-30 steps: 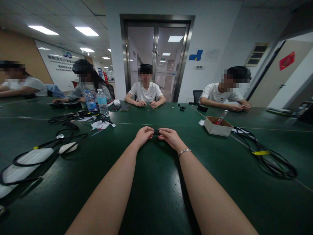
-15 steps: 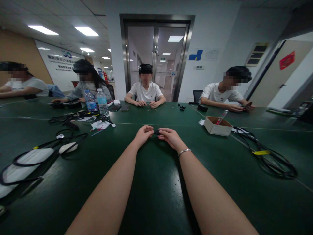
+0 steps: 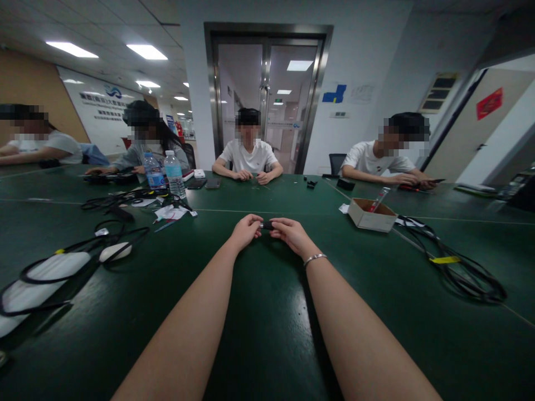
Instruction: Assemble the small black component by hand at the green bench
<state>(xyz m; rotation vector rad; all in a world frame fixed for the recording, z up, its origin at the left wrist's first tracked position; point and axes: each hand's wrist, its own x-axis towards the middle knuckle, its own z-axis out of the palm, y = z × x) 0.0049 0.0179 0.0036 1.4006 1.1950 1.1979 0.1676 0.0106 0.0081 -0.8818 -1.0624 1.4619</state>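
Both my arms stretch out over a dark green table (image 3: 267,334). My left hand (image 3: 246,230) and my right hand (image 3: 291,234) meet at the table's middle. Between their fingertips they pinch a small black part (image 3: 266,225), which shows a bit of pale metal at one end. A thin bracelet sits on my right wrist. Most of the part is hidden by my fingers.
An open cardboard box (image 3: 371,215) stands right of my hands, a black cable coil (image 3: 460,270) beyond it. On the left lie black cables with white pouches (image 3: 54,267), papers and two water bottles (image 3: 169,174). Several people sit around the far side.
My hands have barely moved; the small part has turned slightly between my fingers, showing a pale end. The person at the far right has lowered their hands to the table.
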